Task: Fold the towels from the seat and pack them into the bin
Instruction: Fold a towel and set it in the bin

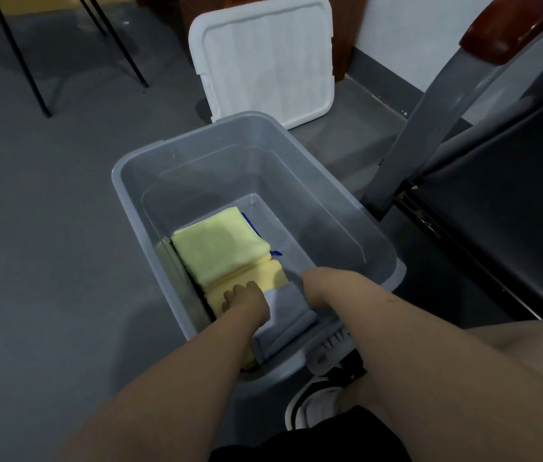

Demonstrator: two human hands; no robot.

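A grey painted floor (47, 228) fills the room, and a translucent grey plastic storage bin (120, 181) stands on it. To the bin's right is a dark upholstered seat with a grey frame and a reddish-brown armrest (496, 211). Beyond the bin's far end, a white rectangular plastic lid (263, 58) leans upright against the wall. Far off to the bin's left stand thin black metal legs (20, 61). Inside the bin, against its left wall, a folded pale yellow-green towel (220, 251) lies on a deeper yellow folded towel (263, 273), with a sliver of blue cloth (250, 221) showing at their right edge. At the bin's near end, a folded grey towel (286, 315) sits between two bare forearms. The person's left hand (245, 301) has its fingers curled down, gripping the grey towel's left edge. The right hand (311, 281) dips below the towel's right side; its fingers are hidden, so its grip cannot be told. A black-and-white shoe (316, 395) shows just below the bin's near rim.
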